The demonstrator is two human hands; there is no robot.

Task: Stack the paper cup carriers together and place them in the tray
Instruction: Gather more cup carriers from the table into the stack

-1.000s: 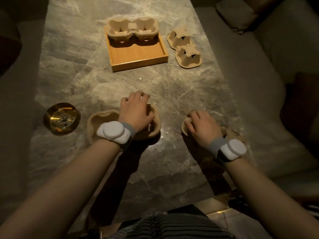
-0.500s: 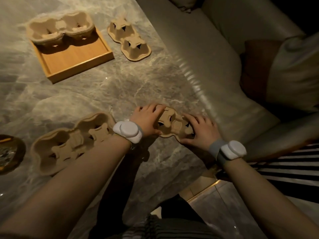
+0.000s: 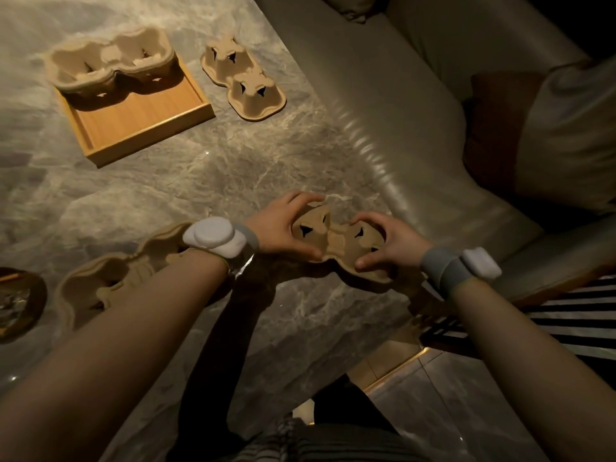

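Note:
A brown paper cup carrier point(image 3: 336, 243), bottom side up, is gripped at both ends near the table's right edge: my left hand point(image 3: 283, 226) holds its left cup and my right hand point(image 3: 388, 245) its right cup. It looks slightly raised off the marble. A second carrier point(image 3: 100, 288) lies open side up under my left forearm. A third carrier point(image 3: 110, 66) sits open side up in the far part of the wooden tray point(image 3: 146, 125). A fourth carrier point(image 3: 245, 85) lies upside down just right of the tray.
A brass dish point(image 3: 16, 303) sits at the table's left edge. A pale sofa point(image 3: 416, 105) with cushions runs along the table's right side. The marble table point(image 3: 233, 168) ends close to my body, with floor tiles below.
My left hand left the open carrier and crossed to the right-hand one; both hands now grip it and have drawn it up. The view swung right.

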